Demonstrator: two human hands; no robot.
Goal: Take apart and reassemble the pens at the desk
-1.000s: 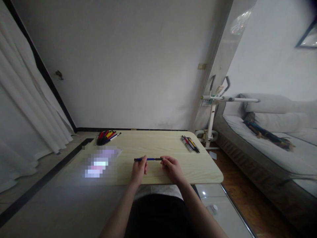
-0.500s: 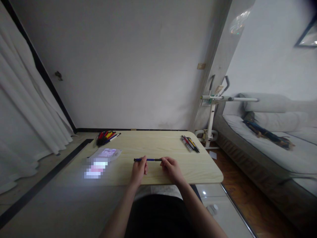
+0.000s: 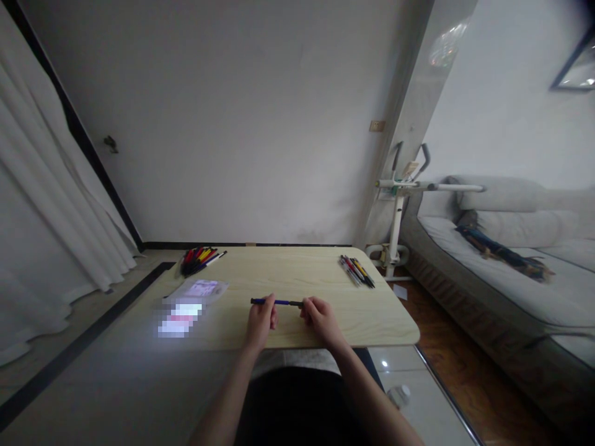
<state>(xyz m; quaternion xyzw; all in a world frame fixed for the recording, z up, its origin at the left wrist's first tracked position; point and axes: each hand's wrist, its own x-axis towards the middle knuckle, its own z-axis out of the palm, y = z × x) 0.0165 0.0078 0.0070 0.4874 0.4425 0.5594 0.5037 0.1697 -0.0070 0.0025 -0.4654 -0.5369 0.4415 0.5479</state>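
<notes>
A blue pen (image 3: pixel 281 302) with dark ends lies level between my two hands, over the front half of the wooden table (image 3: pixel 288 272). Thumb and fingers of my left hand (image 3: pixel 263 319) are closed around its left part, whose dark tip sticks out to the left. At the other end, my right hand (image 3: pixel 319 314) pinches the dark right end, partly hiding it. Whether that dark end is a separate cap, I cannot tell.
Several pens and markers (image 3: pixel 198 260) lie bunched at the table's back left. Several more pens (image 3: pixel 357 271) lie side by side at the back right. A clear plastic bag (image 3: pixel 211 288) sits at the left, beside a blurred bright patch. A sofa (image 3: pixel 502 248) stands at the right.
Both hands keep their hold on the pen in nearly the same place. The whole view has shifted very slightly.
</notes>
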